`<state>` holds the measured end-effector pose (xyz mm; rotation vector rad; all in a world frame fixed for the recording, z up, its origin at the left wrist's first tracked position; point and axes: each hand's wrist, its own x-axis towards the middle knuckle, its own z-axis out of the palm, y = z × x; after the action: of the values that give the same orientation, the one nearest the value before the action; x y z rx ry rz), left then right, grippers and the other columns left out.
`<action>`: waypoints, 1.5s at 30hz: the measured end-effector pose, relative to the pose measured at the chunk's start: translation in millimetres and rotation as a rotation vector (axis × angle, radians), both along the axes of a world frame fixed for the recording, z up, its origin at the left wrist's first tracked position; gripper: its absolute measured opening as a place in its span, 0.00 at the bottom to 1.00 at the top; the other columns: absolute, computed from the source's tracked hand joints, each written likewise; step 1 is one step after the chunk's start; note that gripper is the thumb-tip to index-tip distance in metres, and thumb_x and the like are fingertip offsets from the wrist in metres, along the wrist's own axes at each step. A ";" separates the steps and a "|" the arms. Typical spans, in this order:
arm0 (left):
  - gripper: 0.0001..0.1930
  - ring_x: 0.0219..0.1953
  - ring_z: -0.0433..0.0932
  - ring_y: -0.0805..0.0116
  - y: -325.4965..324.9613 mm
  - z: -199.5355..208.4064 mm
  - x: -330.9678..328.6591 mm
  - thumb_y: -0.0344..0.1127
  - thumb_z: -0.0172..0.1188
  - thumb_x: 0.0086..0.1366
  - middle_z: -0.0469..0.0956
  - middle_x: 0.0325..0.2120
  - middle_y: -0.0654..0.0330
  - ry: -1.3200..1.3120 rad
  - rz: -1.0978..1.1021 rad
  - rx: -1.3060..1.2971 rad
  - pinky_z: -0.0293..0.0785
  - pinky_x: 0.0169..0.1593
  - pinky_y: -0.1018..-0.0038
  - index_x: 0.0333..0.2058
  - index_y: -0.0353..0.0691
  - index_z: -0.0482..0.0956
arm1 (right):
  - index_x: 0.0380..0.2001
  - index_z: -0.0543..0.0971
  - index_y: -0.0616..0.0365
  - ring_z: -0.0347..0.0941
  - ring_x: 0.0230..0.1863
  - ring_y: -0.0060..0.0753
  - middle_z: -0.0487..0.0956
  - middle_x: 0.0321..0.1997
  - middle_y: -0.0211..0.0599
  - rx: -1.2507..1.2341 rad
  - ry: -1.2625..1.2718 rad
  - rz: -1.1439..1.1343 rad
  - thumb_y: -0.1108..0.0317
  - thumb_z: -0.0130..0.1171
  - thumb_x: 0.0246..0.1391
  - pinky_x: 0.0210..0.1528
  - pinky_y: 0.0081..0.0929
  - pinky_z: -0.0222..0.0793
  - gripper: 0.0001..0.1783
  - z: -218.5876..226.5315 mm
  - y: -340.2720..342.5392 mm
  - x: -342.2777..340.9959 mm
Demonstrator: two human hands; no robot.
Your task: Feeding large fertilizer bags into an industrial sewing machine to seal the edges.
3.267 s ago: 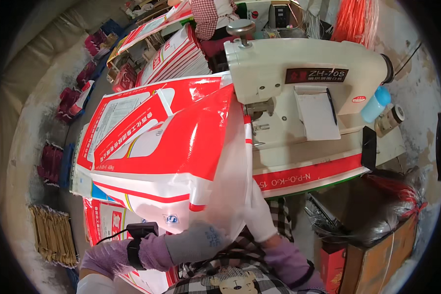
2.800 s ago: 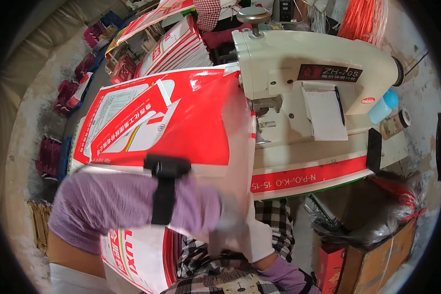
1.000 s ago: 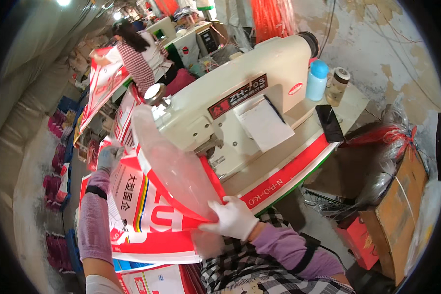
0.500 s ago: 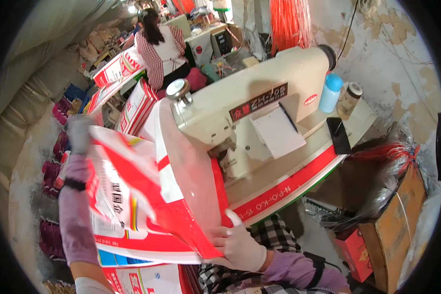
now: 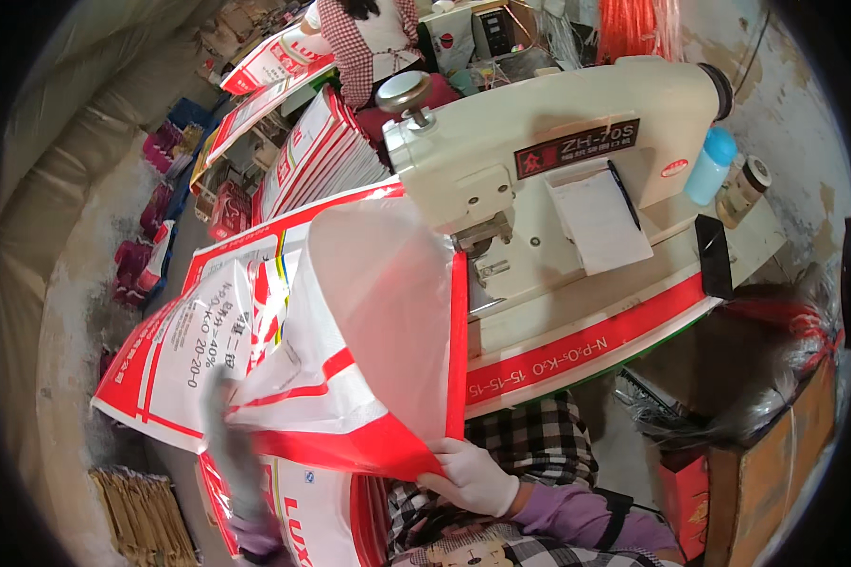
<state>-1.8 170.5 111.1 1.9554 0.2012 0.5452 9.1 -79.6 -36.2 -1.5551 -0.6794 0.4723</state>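
Observation:
My right hand (image 5: 475, 477), in a white glove, pinches the near corner of a red and white woven sack (image 5: 203, 326). The sack's open mouth spreads toward the sewing machine (image 5: 454, 161), its red edge beside the needle area. Over the near left part of the sack is my left hand (image 5: 222, 411), in a grey glove and smeared by motion; its fingers cannot be made out. Beneath lies a stack of folded red and white sacks (image 5: 321, 515), partly covered by the sack and my left arm.
A notepad (image 5: 600, 217) with a pen leans on the machine. A phone (image 5: 714, 255), a blue bottle (image 5: 711, 165) and a jar (image 5: 742, 192) stand along the right. More sacks (image 5: 312, 156) are piled ahead, near another person (image 5: 369, 38). A wooden box (image 5: 775, 463) stands at lower right.
My left hand has swept down and toward me from the upper left. The sack now lies flatter, stretched out to the left. My right hand keeps its pinch. The view has shifted.

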 end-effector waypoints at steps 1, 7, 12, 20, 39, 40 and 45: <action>0.24 0.58 0.70 0.65 -17.0 -16.0 -10.9 0.41 0.38 0.74 0.66 0.60 0.53 0.324 -0.316 -0.310 0.63 0.64 0.69 0.61 0.32 0.64 | 0.43 0.81 0.57 0.71 0.54 0.46 0.80 0.45 0.40 0.018 -0.010 0.017 0.60 0.60 0.54 0.57 0.42 0.64 0.16 -7.5 4.6 -4.8; 0.29 0.58 0.67 0.74 -89.2 -155.5 179.0 0.50 0.42 0.75 0.69 0.56 0.60 0.222 -0.575 -0.182 0.62 0.62 0.78 0.65 0.37 0.57 | 0.17 0.79 0.58 0.75 0.35 0.36 0.75 0.20 0.34 -0.483 -0.509 0.179 0.53 0.54 0.59 0.37 0.35 0.69 0.23 9.6 -6.9 5.8; 0.24 0.64 0.63 0.67 -10.7 -213.7 219.0 0.41 0.50 0.72 0.61 0.64 0.58 0.364 -0.457 -0.194 0.62 0.63 0.75 0.64 0.44 0.63 | 0.14 0.75 0.62 0.71 0.25 0.49 0.72 0.19 0.43 -0.234 -0.262 -0.163 0.57 0.54 0.59 0.29 0.40 0.68 0.24 -3.0 -10.0 -5.4; 0.29 0.67 0.51 0.34 -85.4 -194.7 207.9 0.45 0.49 0.68 0.50 0.68 0.44 0.387 -0.348 0.759 0.55 0.66 0.49 0.67 0.55 0.57 | 0.14 0.74 0.61 0.72 0.25 0.47 0.72 0.18 0.43 -0.154 -0.343 -0.167 0.59 0.57 0.57 0.28 0.40 0.68 0.21 28.3 -7.6 -3.5; 0.50 0.60 0.64 0.44 130.5 -72.1 -101.1 0.39 0.72 0.45 0.62 0.59 0.45 0.608 0.038 1.270 0.63 0.60 0.52 0.66 0.44 0.56 | 0.32 0.80 0.63 0.75 0.30 0.51 0.75 0.26 0.50 -0.072 0.079 -0.246 0.65 0.62 0.51 0.32 0.36 0.69 0.11 -25.3 -44.5 49.9; 0.38 0.48 0.74 0.53 189.3 -86.1 -111.6 0.33 0.67 0.50 0.72 0.48 0.51 0.625 0.121 1.372 0.72 0.48 0.59 0.62 0.43 0.64 | 0.32 0.80 0.63 0.76 0.31 0.50 0.76 0.27 0.50 -0.087 -0.003 -0.244 0.65 0.62 0.51 0.33 0.35 0.70 0.11 -30.3 -32.3 46.1; 0.26 0.29 0.81 0.54 266.5 -125.0 -38.4 0.33 0.54 0.59 0.81 0.29 0.53 0.819 -0.015 1.307 0.75 0.32 0.58 0.58 0.50 0.70 | 0.28 0.84 0.58 0.81 0.34 0.46 0.82 0.31 0.47 -0.193 -0.235 -0.411 0.57 0.62 0.55 0.37 0.35 0.77 0.14 -21.6 10.0 25.9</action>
<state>-40.2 436.9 -13.9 3.3783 0.3924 -0.3208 35.1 -69.6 -57.8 -1.8961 -0.4801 0.0466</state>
